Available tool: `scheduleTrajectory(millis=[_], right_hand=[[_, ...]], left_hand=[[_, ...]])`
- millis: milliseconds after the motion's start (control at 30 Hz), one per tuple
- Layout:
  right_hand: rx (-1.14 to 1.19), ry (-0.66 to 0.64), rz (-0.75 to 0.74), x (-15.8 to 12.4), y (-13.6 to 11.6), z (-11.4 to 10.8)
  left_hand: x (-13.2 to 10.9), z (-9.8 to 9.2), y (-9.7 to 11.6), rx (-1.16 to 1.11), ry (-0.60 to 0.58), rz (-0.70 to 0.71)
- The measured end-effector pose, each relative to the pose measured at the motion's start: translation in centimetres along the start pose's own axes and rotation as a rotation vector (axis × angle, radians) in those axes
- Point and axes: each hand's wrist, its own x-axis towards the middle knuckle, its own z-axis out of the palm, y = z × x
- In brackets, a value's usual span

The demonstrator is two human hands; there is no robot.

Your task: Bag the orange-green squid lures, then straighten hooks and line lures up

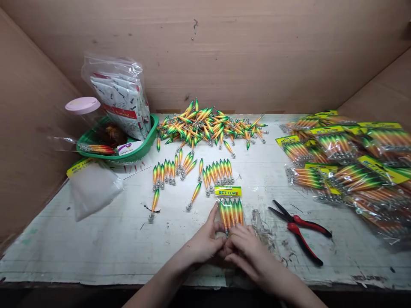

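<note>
A clear bag of fishing lures [230,211] with a yellow-green header reading BCT LURE lies before me, several green-to-orange lures side by side inside it. My left hand [207,241] grips the bag's lower left side, its index finger stretched along the edge. My right hand [247,248] closes on the lower end, fingers bent over the lure hooks. Both sets of fingertips meet at the bottom of the bag, where they hide its end. Just beyond stand two rows of loose lures [220,171], and a single lure [194,196] lies left of the header.
A pile of loose lures [205,124] lies at the back. Filled lure packs [337,143] are heaped at right, with red-handled pliers [300,231] nearer. At left are a green basket [149,143] and empty bags [93,186]. Wooden panels [257,55] enclose the table.
</note>
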Motion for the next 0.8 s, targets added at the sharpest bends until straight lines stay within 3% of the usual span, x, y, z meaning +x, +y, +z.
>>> scheduleTrajectory(millis=[67,133,233,333,400,467,533,667,800], right_hand=[[0.199,-0.012,0.044,-0.6,0.4,-0.5],[0.416,0.056,0.086,-1.9,1.4,-1.0],[0.594,0.414,0.167,-5.3,4.1,-2.1],[0.319,0.872,0.373,-9.3,7.0,-4.0],[-0.116,0.967,0.473,-11.1,8.0,-5.3],[-0.536,0.883,0.439,-11.8,8.0,-5.9],[-0.737,0.742,0.29,-11.3,7.2,-5.6],[-0.693,0.527,-0.046,-8.4,4.7,-2.6],[-0.648,0.431,-0.201,-6.1,3.5,-0.1]], left_hand=[[0.0,0.0,0.0,-0.011,-0.02,-0.008],[0.0,0.0,0.1,-0.023,-0.025,-0.05],[-0.3,0.1,0.7,0.001,0.007,-0.129],[-0.6,0.5,1.2,0.017,0.014,-0.152],[-0.8,0.8,1.2,0.02,0.031,-0.135],[-1.3,1.1,1.1,0.104,0.084,-0.088],[-2.0,1.0,0.8,0.309,0.18,0.012],[-3.9,-1.1,0.0,0.829,0.377,0.275],[-4.8,-4.0,-0.5,1.142,0.305,0.549]])
